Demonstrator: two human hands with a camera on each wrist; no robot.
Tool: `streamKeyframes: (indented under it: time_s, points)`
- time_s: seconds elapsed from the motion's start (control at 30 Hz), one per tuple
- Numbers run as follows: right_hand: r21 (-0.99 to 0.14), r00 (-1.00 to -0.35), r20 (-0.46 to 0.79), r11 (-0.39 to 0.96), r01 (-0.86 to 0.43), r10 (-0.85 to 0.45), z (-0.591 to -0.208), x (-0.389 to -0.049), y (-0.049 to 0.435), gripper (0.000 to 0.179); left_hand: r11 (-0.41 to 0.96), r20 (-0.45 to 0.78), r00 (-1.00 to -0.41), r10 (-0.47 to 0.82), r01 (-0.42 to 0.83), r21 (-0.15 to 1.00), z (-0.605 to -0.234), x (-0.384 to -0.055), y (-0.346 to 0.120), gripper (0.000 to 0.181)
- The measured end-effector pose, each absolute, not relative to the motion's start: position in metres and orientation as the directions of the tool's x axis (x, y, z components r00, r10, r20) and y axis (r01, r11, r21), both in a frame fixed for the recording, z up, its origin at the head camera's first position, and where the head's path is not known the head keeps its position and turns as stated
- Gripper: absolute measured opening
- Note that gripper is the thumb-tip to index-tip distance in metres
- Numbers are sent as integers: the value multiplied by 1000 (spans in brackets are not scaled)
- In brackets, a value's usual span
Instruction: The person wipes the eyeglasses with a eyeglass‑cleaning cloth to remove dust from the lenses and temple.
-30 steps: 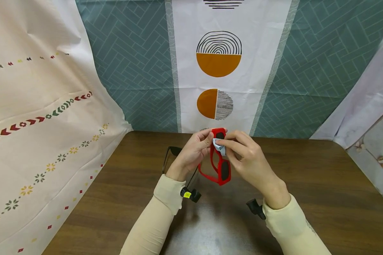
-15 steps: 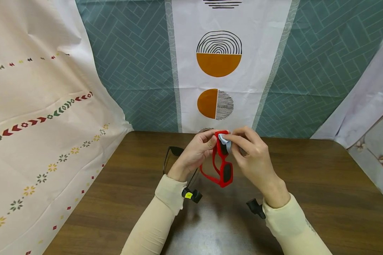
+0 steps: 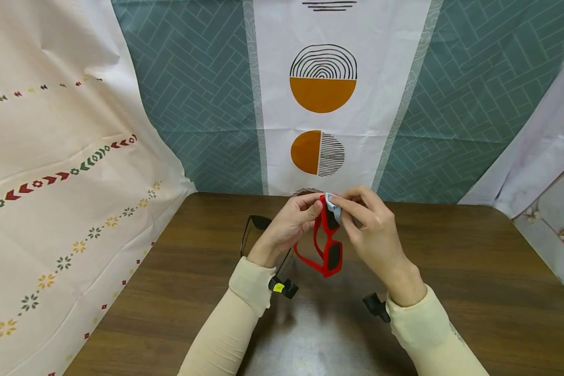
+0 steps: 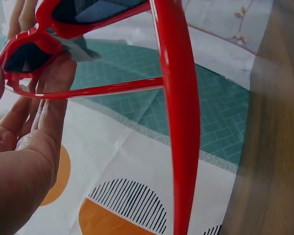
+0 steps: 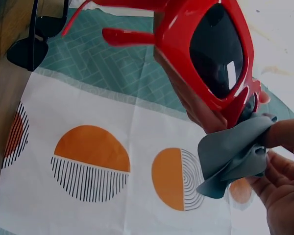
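Evidently both hands are busy with one pair of red sunglasses point(image 3: 330, 234), held up over the counter point(image 3: 456, 250) with one lens above the other and the arms unfolded. The left hand point(image 3: 286, 222) pinches the rim at the upper end, thumb on one side and fingers on the other. The right hand point(image 3: 373, 224) pinches a crumpled light blue cloth point(image 5: 230, 152) between thumb and fingers, and the cloth lies against the upper lens, covering part of it. The lower lens is uncovered, dark and shiny.

A pair of black sunglasses point(image 3: 260, 223) rests on the counter, partly hidden by the left hand and wrist. Both arms wear cream sleeves point(image 3: 221, 329), with a small black camera point(image 3: 289, 288) at the left wrist. Behind the counter hangs a teal curtain point(image 3: 202, 94) with a white middle panel bearing orange and striped circles; a cream patterned cloth point(image 3: 51, 125) hangs on the left.
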State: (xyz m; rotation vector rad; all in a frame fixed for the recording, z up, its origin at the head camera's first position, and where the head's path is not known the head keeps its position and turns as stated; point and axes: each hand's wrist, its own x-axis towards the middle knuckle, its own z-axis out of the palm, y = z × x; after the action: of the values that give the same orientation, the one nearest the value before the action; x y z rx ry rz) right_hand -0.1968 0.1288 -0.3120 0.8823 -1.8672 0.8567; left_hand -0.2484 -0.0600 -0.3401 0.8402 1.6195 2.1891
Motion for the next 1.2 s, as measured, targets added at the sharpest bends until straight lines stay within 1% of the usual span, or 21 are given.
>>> streamKeyframes:
  time_s: [0.2, 0.4, 0.47, 0.57, 0.73, 0.93, 1.2]
  points:
    - [-250, -429, 878, 560, -790, -213, -311, -197, 133, 28, -277, 277, -785, 554, 139, 951, -339, -250, -66, 99]
    - [-329, -523, 822, 562, -759, -225, -309, -197, 138, 24, -260, 288, -770, 570, 163, 952, -338, -252, -71, 86]
    - [-357, -552, 801, 555, -751, -232, -309, -197, 139, 25, -265, 287, -767, 574, 157, 951, -338, -253, -72, 85]
    - [-390, -584, 774, 541, -745, -246, -309, -197, 142, 26, -266, 283, -771, 570, 153, 952, -337, -253, -72, 88]
    - [-421, -612, 747, 527, -738, -261, -310, -199, 145, 27, -257, 292, -784, 547, 175, 950, -337, -254, -73, 89]
    - [-426, -640, 705, 539, -726, -304, -309, -196, 143, 30, -305, 328, -799, 504, 191, 933, -339, -255, -75, 90]
    - [-441, -679, 636, 550, -709, -366, -307, -192, 144, 31, -348, 342, -809, 478, 183, 919, -339, -256, -76, 89]
